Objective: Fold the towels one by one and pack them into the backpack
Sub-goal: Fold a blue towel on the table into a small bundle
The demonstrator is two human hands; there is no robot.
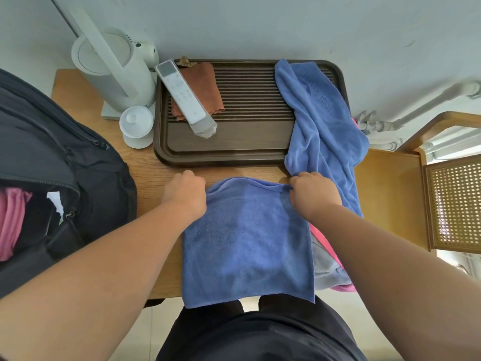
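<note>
**Both far corners held for the fold**

I had the left hand (183, 192) and right hand (311, 194) each curled tight on a far corner of the towel (247, 243). It lay flat between them and back toward me, so I judged the edge could be carried over evenly. The open backpack (52, 142) sat left of the left hand, and a second towel (322, 118) lay beyond the right.

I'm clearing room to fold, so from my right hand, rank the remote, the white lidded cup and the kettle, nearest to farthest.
From the right hand:
1. remote, on the tray.
2. white lidded cup, just left of the tray.
3. kettle, farthest back and left.
</note>
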